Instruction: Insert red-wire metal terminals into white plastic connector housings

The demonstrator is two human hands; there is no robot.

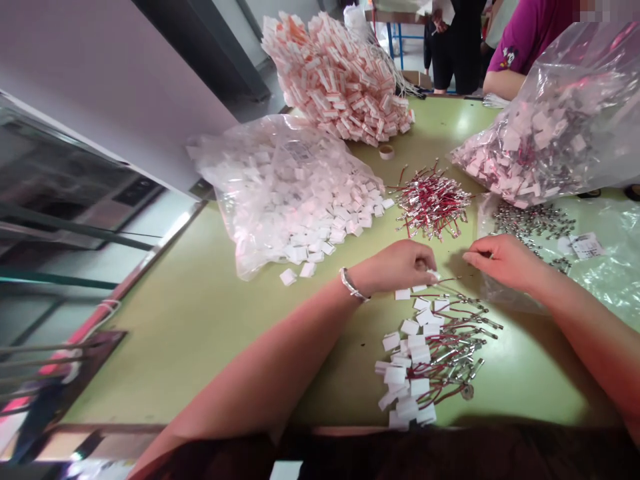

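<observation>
My left hand [404, 265], with a bracelet at the wrist, is closed around a small white plastic connector [434, 274]. A thin dark red wire runs from it to the right. To the right, my right hand [503, 260] has thumb and fingertips pinched together; whatever is between them is too small to make out. Just below both hands lies a row of white connectors with wires [420, 353], their red leads and metal ends pointing right. Beyond the hands sits a pile of short red wires with metal terminals [434, 200].
A clear bag of white connectors [295, 180] spills out at left. Behind it stands a heap of orange-and-white parts [340, 80]. At right are another filled bag [540, 140] and loose metal pieces [535, 220] on plastic. A tape roll [387, 152] and a co-worker's purple sleeve [525, 40] are farther back.
</observation>
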